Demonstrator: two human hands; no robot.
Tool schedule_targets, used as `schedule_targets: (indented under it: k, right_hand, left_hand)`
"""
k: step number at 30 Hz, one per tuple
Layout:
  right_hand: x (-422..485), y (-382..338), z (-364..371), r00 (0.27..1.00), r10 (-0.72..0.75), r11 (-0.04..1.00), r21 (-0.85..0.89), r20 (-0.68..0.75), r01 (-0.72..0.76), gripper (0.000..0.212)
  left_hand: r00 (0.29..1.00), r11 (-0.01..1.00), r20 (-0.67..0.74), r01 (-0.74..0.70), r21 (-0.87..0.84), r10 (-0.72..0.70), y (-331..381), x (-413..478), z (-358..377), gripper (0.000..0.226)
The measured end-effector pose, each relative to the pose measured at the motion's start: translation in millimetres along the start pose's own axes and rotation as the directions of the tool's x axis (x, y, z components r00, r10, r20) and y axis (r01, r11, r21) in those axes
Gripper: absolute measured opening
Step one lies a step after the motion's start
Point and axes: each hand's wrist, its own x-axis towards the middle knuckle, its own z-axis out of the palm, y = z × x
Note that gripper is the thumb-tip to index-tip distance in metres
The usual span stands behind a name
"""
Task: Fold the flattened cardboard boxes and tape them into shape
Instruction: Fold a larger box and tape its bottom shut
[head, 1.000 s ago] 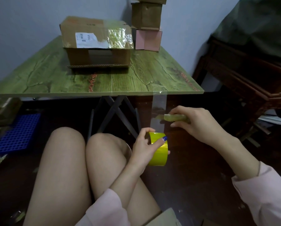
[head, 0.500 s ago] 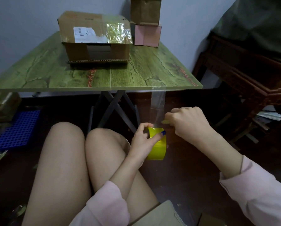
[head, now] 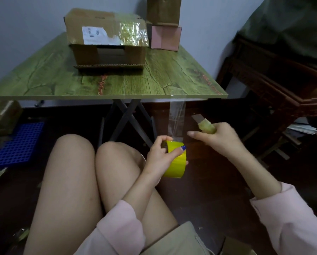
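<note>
Nearest the camera, two pink sleeves (head: pixel 121 223) reach out over bare knees. The left hand (head: pixel 159 159) grips a yellow tape roll (head: pixel 176 162) below the table's front edge: its fingers curl over the roll's rim, and a thumb with a blue nail lies across the outer band. Just to the right, the right hand (head: pixel 220 138) is clenched around a knife (head: pixel 205 126) whose handle looks wrapped in yellowish tape. One finger sticks out to the left, and the short blade points up and left.

A strip of clear tape (head: pixel 177 118) hangs from the front edge of the table (head: pixel 117 85), near its right corner. The strip's lower end comes down just above the roll; whether the two are joined cannot be told. The blade is beside the strip, not touching it.

Toward the tabletop's back edge sits a cardboard box (head: pixel 106 37), shiny with tape. Its white label reads "-551". At the back right corner a pink box (head: pixel 166 37) carries a brown box (head: pixel 163 10).

The tabletop is green wood grain and stands against a grey wall. A blue crate (head: pixel 18 144) lies on the dark floor at left, and dark wooden furniture (head: pixel 275 85) stands at right.
</note>
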Motion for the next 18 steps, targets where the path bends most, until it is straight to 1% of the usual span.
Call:
schedule_targets:
  k: [1,2,4,5,6,7,8,10,11,14,18]
  right_hand:
    - [1,2,8,0.998,-0.019,0.989,0.149,0.053,0.011,0.047]
    - [3,3,15,0.995,-0.054,0.965,0.259,0.083,0.031,0.041]
    - [7,2,26,0.984,-0.107,0.917,0.397,0.14,0.043,0.027]
    - [9,0,30,0.977,-0.125,0.895,0.446,0.175,0.035,0.025]
    - [12,0,35,0.972,-0.133,0.881,0.473,0.194,0.026,0.029]
    - [16,3,41,0.972,-0.129,0.879,0.476,0.197,0.02,0.032]
    - [19,6,46,0.975,-0.112,0.898,0.439,0.189,0.018,0.032]
    - [19,13,57,0.981,-0.081,0.948,0.317,0.174,0.023,0.029]
    - [17,15,60,0.983,-0.079,0.95,0.311,0.167,0.023,0.028]
    - [11,13,58,0.983,-0.132,0.908,0.414,0.129,0.068,0.024]
    - [12,8,49,0.974,-0.205,0.912,0.38,0.093,0.155,0.034]
  left_hand:
    - [1.0,1.0,-0.002,0.0,-0.001,0.0,0,-1,0,0.034]
    - [1.0,1.0,-0.002,-0.003,0.001,0.003,1,-1,1,0.034]
    - [1.0,1.0,0.004,-0.011,0.015,0.011,3,-2,0,0.034]
    - [1.0,1.0,0.005,-0.012,0.025,0.012,3,-1,0,0.034]
    - [1.0,0.999,0.007,-0.009,0.041,0.009,3,-2,0,0.034]
    - [1.0,0.998,0.004,-0.005,0.063,0.005,1,-1,-1,0.034]
    - [1.0,0.996,0.002,0.003,0.086,-0.003,-2,-1,-2,0.034]
    - [1.0,0.991,-0.002,0.017,0.136,-0.017,-6,-4,-4,0.035]
    - [1.0,0.987,-0.003,0.012,0.159,-0.011,-8,-5,-5,0.035]
    - [0.999,0.989,0.017,-0.03,0.148,0.028,-4,-7,-8,0.032]
    - [0.998,0.995,0.054,-0.039,0.09,0.034,3,-10,-7,0.032]
